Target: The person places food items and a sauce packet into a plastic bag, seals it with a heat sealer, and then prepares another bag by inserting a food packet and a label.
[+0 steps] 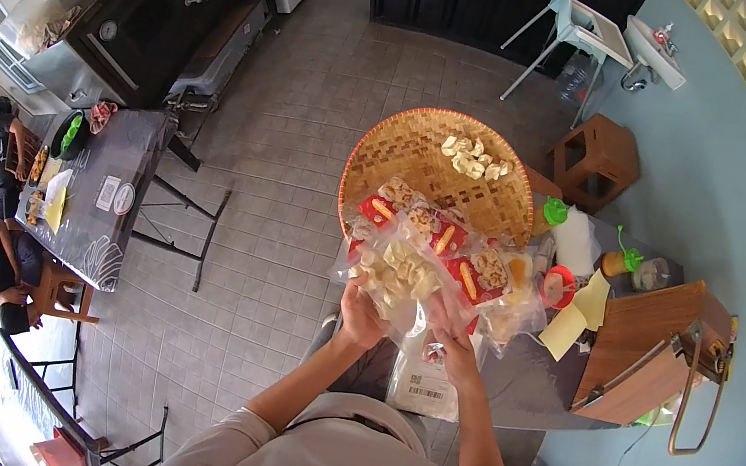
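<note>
A clear plastic bag (402, 272) of pale, folded pieces that look like dumplings or crackers is held up in front of me. My left hand (363, 316) grips its left side from below, fingers partly hidden behind the plastic. At the bag's right edge, my right hand (457, 330) holds the loose clear film. Just beyond lie packed bags with red labels (447, 238), partly resting on a round woven bamboo tray (387, 151). More pale pieces (476, 159) sit loose on the tray's far side. Below my hands is a white pack with a barcode (426, 387).
To the right are a red cup (558, 286), yellow paper (580, 319), green-capped bottles (623, 260) and a wooden box (645, 363) with a metal handle. Brown stools (595, 162) stand behind. Two people sit beside another table (119, 190) at left, near a dark oven (147, 22).
</note>
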{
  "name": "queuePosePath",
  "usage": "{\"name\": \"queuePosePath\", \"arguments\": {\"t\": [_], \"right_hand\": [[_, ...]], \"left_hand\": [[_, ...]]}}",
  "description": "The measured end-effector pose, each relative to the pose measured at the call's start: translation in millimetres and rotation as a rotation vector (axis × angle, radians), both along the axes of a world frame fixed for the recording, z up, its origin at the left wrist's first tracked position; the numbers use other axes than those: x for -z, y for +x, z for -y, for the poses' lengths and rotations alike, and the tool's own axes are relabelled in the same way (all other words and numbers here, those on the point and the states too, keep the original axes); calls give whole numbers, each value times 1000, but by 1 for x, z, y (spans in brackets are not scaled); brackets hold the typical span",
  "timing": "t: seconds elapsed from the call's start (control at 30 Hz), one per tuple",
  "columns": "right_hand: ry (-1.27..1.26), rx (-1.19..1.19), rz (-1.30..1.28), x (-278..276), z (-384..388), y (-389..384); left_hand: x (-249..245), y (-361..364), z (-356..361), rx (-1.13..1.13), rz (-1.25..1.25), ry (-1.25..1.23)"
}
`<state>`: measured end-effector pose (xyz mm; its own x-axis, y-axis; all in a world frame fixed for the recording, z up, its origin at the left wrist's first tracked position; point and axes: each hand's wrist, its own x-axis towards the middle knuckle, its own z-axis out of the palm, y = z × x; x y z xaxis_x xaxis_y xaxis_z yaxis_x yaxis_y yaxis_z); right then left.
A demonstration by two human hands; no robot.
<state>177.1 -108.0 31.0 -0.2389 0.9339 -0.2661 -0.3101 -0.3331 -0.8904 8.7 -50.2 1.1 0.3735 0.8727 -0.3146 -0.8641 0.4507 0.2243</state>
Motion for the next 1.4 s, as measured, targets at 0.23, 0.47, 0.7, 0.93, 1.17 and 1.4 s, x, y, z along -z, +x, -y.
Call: {"name": "queuePosePath", "arguments": {"t": [0.23,0.47,0.7,0.93,1.17,1.4], "right_hand": [[169,201,121,16,9,-17],[220,69,163,18,4,3],[95,231,475,-40,9,29],[731,232,1253,-90,-16,3],[817,-9,1525,-77,-28,0],[777,-34,1484,-79,-28,-5]], "left_hand": [[-3,4,0,-22,0,28],[-10,6,1,2,-48,27],[-10,2,-5,-38,41,14],[-8,7,3,38,3,55],[-15,7,6,51,79,29],[-13,13,13,60,58,-12]]}}
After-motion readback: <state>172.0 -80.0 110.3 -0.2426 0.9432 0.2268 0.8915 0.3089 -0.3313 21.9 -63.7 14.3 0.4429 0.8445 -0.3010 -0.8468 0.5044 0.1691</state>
